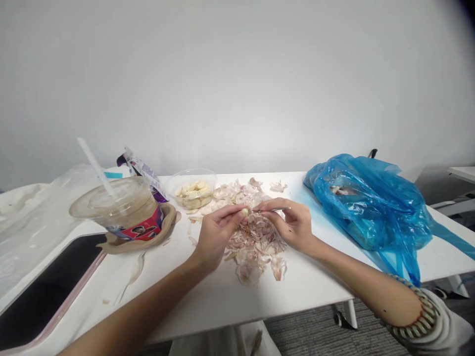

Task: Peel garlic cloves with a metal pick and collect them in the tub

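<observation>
Between the fingertips of my left hand (218, 230) is a pale garlic clove (245, 212). My right hand (291, 222) pinches a thin metal tool (276, 209), perhaps a small knife, with its tip at the clove; the rest of its shape is hidden by my fingers. Under both hands spreads a heap of papery garlic skins (256, 242). Just beyond my left hand stands a clear plastic bowl (172, 187) holding several peeled garlic cloves (195, 192).
On the left, a large drink cup (118, 212) with a straw sits in a cardboard holder (168, 222), beside a phone (48, 291) and a clear plastic bag (40, 217). A purple-and-white packet (144, 170) stands behind the cup. A blue plastic bag (363, 198) lies at right, near the table edge.
</observation>
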Demonstrator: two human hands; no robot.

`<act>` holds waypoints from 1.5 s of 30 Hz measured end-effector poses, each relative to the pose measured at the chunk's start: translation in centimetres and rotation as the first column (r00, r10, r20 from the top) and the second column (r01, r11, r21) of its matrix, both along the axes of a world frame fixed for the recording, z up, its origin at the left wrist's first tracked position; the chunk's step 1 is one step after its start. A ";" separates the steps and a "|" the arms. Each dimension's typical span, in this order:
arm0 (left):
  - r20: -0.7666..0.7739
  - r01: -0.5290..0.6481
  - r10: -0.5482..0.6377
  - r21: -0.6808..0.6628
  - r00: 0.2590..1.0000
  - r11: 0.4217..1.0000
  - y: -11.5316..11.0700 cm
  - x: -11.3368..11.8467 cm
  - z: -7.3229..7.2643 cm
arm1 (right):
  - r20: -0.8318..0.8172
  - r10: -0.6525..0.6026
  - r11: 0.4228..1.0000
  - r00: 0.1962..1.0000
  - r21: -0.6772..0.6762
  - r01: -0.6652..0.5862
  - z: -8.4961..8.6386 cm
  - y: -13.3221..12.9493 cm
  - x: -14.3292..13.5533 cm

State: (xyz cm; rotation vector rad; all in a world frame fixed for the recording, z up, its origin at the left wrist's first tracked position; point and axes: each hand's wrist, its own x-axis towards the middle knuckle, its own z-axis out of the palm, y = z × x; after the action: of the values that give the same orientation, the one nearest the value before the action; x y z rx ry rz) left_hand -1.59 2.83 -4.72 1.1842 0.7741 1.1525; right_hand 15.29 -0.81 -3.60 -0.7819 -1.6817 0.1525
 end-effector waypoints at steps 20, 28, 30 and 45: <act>0.027 0.017 -0.017 0.000 0.999 1.000 -0.1 0.0 0.0 | 0.010 -0.003 1.000 1.000 0.010 0.003 0.1 -0.1 0.1; 0.021 0.028 -0.028 0.000 0.999 1.000 0.0 0.0 -0.2 | 0.041 -0.028 0.999 0.999 0.039 0.026 0.0 -0.2 0.1; 0.020 0.029 -0.029 -0.002 0.999 1.000 0.0 0.0 -0.1 | 0.045 -0.030 0.999 0.999 0.040 0.029 0.0 -0.2 0.1; 0.027 0.014 -0.014 -0.002 1.000 1.000 -0.1 0.0 -0.2 | 0.045 -0.035 0.998 0.998 0.061 0.032 0.0 -0.2 0.2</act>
State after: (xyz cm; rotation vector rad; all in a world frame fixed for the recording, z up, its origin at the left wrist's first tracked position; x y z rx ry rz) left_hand -1.57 2.75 -4.89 1.1684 0.7449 1.1536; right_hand 15.47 -1.01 -3.62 -0.7728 -1.7083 0.0603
